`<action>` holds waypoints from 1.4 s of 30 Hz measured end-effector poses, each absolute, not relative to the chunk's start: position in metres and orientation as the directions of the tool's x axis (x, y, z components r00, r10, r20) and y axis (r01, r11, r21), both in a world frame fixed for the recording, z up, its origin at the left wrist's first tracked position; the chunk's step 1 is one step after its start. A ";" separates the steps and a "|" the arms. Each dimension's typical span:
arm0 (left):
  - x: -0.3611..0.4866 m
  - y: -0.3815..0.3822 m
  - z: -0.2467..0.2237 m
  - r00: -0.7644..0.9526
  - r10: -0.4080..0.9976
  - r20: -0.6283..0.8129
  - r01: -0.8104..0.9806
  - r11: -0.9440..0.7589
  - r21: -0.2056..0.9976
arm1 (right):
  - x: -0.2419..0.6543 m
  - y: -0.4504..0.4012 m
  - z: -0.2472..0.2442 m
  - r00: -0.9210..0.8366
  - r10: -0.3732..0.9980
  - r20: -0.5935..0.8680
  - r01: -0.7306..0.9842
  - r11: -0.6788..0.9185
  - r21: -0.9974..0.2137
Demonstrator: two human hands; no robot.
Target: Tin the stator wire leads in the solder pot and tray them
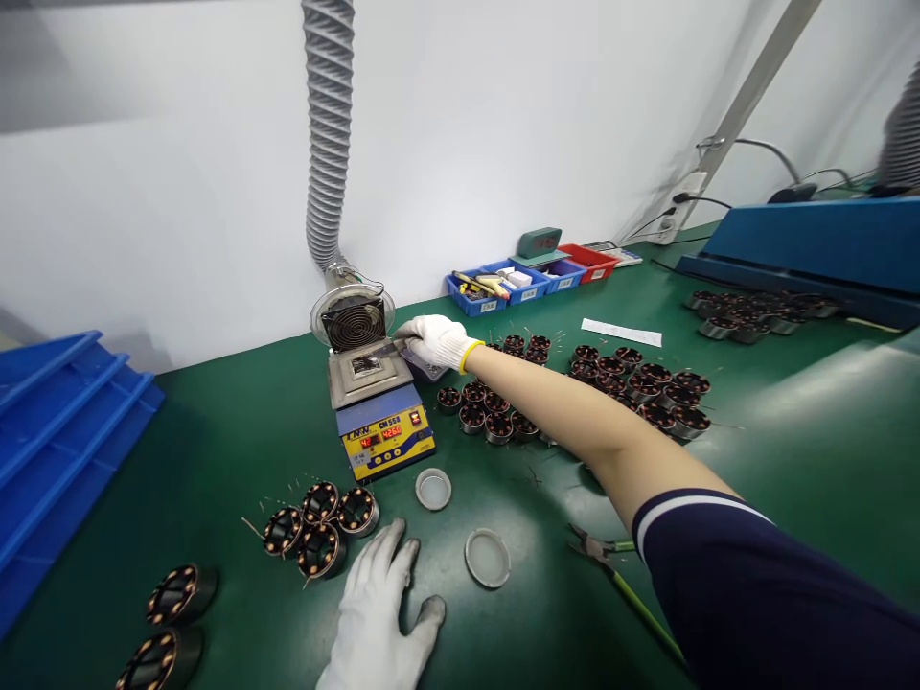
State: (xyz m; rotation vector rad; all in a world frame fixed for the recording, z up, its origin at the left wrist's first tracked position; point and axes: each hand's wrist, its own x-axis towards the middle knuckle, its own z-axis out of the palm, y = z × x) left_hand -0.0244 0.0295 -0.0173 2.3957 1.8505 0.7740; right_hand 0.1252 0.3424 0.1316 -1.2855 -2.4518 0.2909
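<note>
My left hand (pixel 384 613), in a white glove with greyed fingertips, lies on the green table with its fingers spread, just right of several copper-wound rings (pixel 320 548). My right hand (pixel 437 340), gloved in white with a yellow cuff, reaches far forward beside the solder pot (pixel 368 376). Its fingers are pinched around a thin metal piece (pixel 392 346) over the pot's right edge; what exactly it is stays unclear. The pot's yellow front (pixel 388 443) shows red digits. A small fan (pixel 355 324) stands behind the pot. Two shallow round dishes (pixel 433 489) sit between my hands.
More wound rings (pixel 498 426) fill the middle and right of the table. Green-handled cutters (pixel 636 599) lie at the front right. Blue bins (pixel 471 305) and a red bin (pixel 590 264) line the wall. Blue trays (pixel 64 431) stand at left; a grey hose (pixel 328 134) hangs behind.
</note>
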 end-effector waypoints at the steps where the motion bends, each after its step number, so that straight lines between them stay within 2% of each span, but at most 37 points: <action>1: -0.025 0.030 -0.017 0.174 0.911 0.375 0.902 -0.300 0.311 | 0.126 0.341 0.134 -0.536 0.818 0.210 0.753 0.575 -0.320; 6: -0.023 0.030 -0.015 0.167 0.901 0.400 0.897 -0.307 0.317 | 0.128 0.324 0.148 -0.524 0.831 0.185 0.795 0.556 -0.242; 8: -0.022 0.030 -0.013 0.166 0.896 0.411 0.896 -0.311 0.316 | 0.124 0.318 0.153 -0.511 0.846 0.151 0.809 0.533 -0.247; 26: -0.022 0.027 -0.005 0.163 0.936 0.312 0.891 -0.275 0.362 | 0.088 0.292 0.162 -0.398 0.916 -0.052 0.795 0.316 -0.518; 36: -0.022 0.026 -0.005 0.149 0.932 0.332 0.887 -0.274 0.370 | 0.092 0.285 0.162 -0.359 0.931 -0.065 0.734 0.238 -0.636; 42: -0.023 0.026 -0.006 0.153 0.932 0.329 0.887 -0.276 0.370 | 0.096 0.282 0.160 -0.385 0.923 -0.011 0.728 0.296 -0.618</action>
